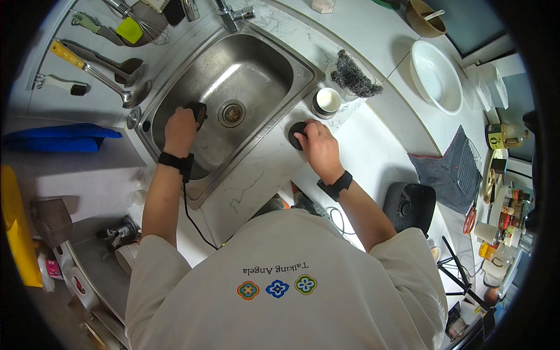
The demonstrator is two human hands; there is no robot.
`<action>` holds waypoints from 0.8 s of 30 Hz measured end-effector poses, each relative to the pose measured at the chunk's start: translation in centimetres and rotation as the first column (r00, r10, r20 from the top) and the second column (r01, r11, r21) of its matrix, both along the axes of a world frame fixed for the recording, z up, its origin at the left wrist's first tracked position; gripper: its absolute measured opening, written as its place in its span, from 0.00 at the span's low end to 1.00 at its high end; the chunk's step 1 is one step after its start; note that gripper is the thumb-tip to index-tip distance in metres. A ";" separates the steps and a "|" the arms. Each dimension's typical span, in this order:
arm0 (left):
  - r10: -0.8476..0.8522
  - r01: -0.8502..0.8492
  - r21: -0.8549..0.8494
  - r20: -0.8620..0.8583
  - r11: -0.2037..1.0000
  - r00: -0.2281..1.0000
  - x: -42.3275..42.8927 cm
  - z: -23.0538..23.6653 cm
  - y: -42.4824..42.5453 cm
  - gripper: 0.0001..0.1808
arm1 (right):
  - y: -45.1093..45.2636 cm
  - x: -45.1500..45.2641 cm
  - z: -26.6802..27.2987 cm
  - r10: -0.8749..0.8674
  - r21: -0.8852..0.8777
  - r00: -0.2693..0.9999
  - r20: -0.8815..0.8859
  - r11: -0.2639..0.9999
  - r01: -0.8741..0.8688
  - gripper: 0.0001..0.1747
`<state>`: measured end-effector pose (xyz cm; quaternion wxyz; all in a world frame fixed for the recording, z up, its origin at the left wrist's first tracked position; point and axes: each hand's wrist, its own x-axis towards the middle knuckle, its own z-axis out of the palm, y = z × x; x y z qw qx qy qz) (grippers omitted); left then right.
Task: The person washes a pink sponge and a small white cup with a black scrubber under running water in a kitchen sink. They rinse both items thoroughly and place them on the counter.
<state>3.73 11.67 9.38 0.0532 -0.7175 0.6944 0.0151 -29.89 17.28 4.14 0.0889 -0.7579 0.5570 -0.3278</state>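
Observation:
In the left part of the stainless steel sink (258,57), my left hand (180,129) grips a dark, rounded object (199,114); its exact kind cannot be told. It is held left of the drain strainer (232,113). My right hand (318,142) has its thumb and fingers on a round black lid or disc (297,136) at the marble-patterned counter's edge. Just beyond that hand stands a cup (327,101) with a white inside and a dark and silvery outside. Behind the cup, dark mesh scourers (356,74) rest in a clear container.
A chrome faucet (232,17) rises behind the sink. Ladles (131,94) and a whisk (153,30) hang at the upper left. A white basin (436,78) stands on the right counter, near a grey cloth (442,175) with a wire rack. A black bin (410,208) is at my right.

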 end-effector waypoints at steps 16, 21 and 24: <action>0.243 -0.496 0.373 -0.920 0.784 -0.308 1.6 -1.1 11.8 0.15 | 0.1 1.1 3.8 0.315 -0.070 0.929 0.195 0.949 -0.307 0.22; 0.128 -0.527 0.234 -0.965 0.817 -0.229 -2.8 1.6 21.9 0.13 | 3.5 5.9 7.1 0.743 -0.106 0.649 0.165 0.667 -0.737 0.24; 0.251 -0.548 0.278 -0.960 0.789 -0.127 -5.2 2.1 28.3 0.15 | 7.1 8.7 8.1 0.932 -0.123 0.361 0.035 0.363 -0.924 0.25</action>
